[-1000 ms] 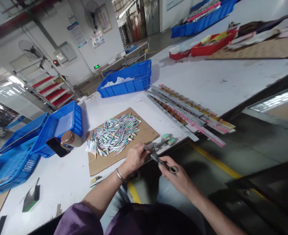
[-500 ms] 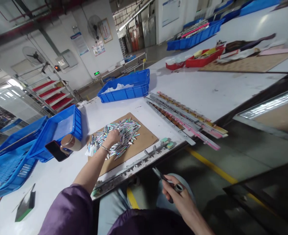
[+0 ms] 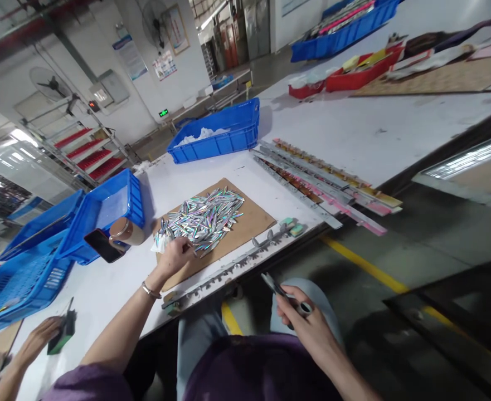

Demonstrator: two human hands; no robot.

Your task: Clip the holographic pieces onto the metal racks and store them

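Note:
My left hand (image 3: pixel 175 257) is pinched closed just above the near side of a pile of shiny silver spindle-shaped pieces (image 3: pixel 207 217). Whatever lies between its fingertips is too small to make out. The pile rests on a brown cardboard sheet (image 3: pixel 251 214). Over my lap, beyond the table edge, my right hand (image 3: pixel 301 312) is wrapped round a pair of pliers (image 3: pixel 272 283), jaws pointing forward and left. Along the front edge lies a metal strip with small clips (image 3: pixel 228 269); a few grey pieces stand at its right part, near green sponge-like blocks (image 3: pixel 296 229).
Clipped metal strips (image 3: pixel 312 186) are stacked on the right, overhanging the edge. Blue crates (image 3: pixel 215 147) stand behind and left. A phone (image 3: pixel 103 245) and a lidded cup (image 3: pixel 126 231) sit left of the cardboard. Another person's hand (image 3: pixel 40 337) touches a green-and-black block (image 3: pixel 63 334).
My left hand has drawn back from the middle of the pile toward me and is above its near edge. Another person's hand has appeared at lower left. My right hand keeps the pliers.

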